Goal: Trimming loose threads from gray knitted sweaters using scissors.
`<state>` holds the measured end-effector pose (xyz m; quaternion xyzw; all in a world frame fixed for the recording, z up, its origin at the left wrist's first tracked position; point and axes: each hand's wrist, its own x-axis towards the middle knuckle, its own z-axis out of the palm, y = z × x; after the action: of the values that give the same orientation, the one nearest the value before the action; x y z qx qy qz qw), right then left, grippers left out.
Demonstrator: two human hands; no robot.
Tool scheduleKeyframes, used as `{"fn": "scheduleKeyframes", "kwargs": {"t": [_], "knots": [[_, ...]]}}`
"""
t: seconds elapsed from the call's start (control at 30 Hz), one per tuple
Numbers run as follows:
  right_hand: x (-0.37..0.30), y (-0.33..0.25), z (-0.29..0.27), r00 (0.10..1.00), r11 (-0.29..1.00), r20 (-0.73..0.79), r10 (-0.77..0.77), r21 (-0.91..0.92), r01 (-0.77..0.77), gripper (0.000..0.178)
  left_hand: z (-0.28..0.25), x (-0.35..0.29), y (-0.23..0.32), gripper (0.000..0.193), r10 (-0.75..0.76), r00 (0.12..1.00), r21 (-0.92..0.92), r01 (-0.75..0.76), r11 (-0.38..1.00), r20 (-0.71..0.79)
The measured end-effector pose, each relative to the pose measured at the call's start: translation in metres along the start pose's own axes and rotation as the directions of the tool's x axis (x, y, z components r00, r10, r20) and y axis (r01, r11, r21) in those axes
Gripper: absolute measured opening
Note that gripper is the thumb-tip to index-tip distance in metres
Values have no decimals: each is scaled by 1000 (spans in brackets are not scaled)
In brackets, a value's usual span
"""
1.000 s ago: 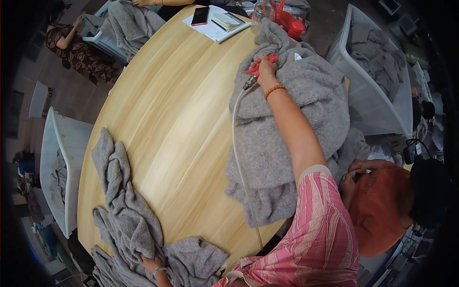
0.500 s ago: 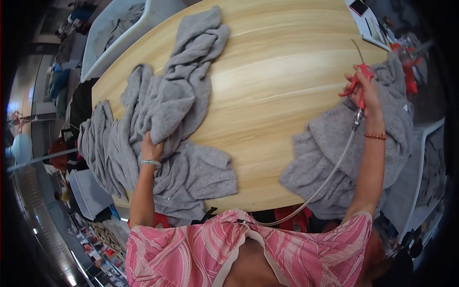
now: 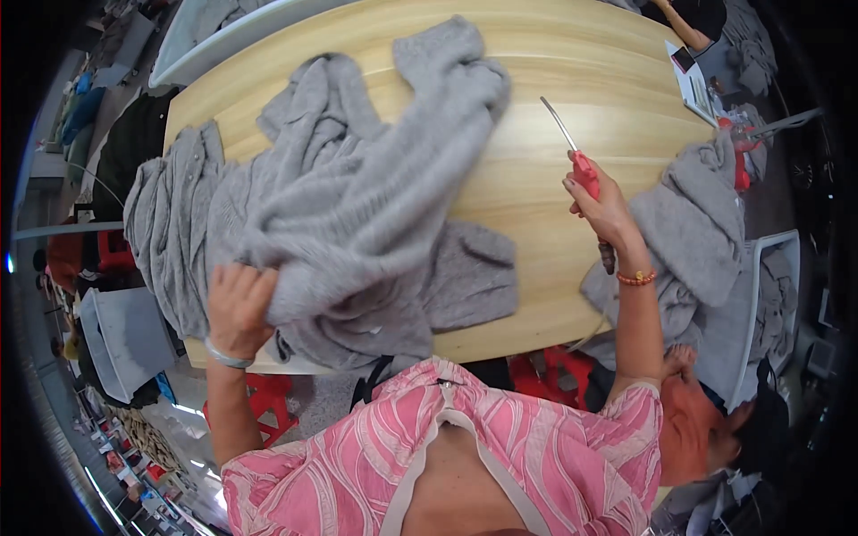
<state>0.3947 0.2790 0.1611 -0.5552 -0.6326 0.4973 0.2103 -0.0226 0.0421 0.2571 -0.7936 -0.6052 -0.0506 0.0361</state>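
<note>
My left hand [image 3: 243, 308] is closed on the near edge of a grey knitted garment [image 3: 357, 223] at the table's left side. The cloth stretches in loose folds away from me and to the right. In my right hand [image 3: 615, 214] is a red air blow gun [image 3: 585, 174], its thin metal nozzle angled up and left over bare wood. The gun does not touch the garment. Part of its hose [image 3: 597, 332] shows below, by the table edge. Right of that hand lies a second heap of grey knitwear [image 3: 688, 223].
The pale wooden table [image 3: 572, 71] has a rounded edge. White bins with grey cloth stand at the far left [image 3: 246, 37] and right [image 3: 760, 313]. A dark phone [image 3: 684, 59] lies at the far right. Another person's arm [image 3: 684, 25] is beyond it. Red stools [image 3: 559, 375] stand below the table.
My left hand has come nearer and to the left, and the garment is spread further right. My right hand has carried the blow gun left, away from the right heap.
</note>
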Motion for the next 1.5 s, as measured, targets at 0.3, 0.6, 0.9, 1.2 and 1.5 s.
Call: {"fn": "scheduleKeyframes", "kwargs": {"t": [0.3, 0.6, 0.9, 1.2, 1.5], "knots": [[-44, -32, 224, 954, 896, -47, -295, -362, 259, 51, 72, -149, -93, 46, -234, 972, -408, 211, 888, -6], [-91, -36, 300, 992, 932, 99, -75, -346, 105, 62, 111, -98, -32, 50, -207, 976, -200, 190, 961, -69], [-55, 37, 272, 974, 911, -159, -159, -405, 82, 76, 51, -109, -134, 37, -813, 582, -998, -52, -32, -4], [-120, 52, 235, 967, 936, -96, -236, -289, 200, 21, 63, -98, -31, 35, -396, 849, -337, 280, 899, -349], [-232, 39, 186, 900, 945, 422, -107, 326, -41, 40, 170, -21, 81, 57, 156, 849, -832, 429, 353, 504]]}}
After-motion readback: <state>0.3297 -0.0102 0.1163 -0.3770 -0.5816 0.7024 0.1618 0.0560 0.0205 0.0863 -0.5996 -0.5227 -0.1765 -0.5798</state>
